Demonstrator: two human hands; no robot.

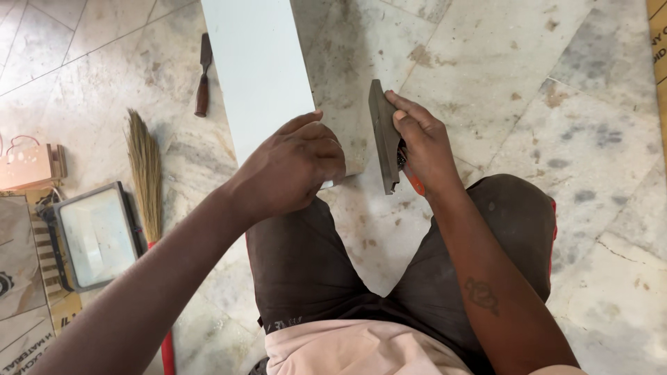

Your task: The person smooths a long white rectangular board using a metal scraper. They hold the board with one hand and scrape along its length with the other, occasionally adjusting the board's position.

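Note:
A long white board lies on the marble floor and runs away from me. My left hand rests with curled fingers on its near end. My right hand grips a dark flat metal tool that stands on edge just right of the board, with something orange showing under the palm. What the left fingers hold, if anything, is hidden.
A wood-handled chisel lies left of the board. A straw broom and a flat floodlight lie at the left, beside a small wooden block and cardboard. My knees are spread below the board.

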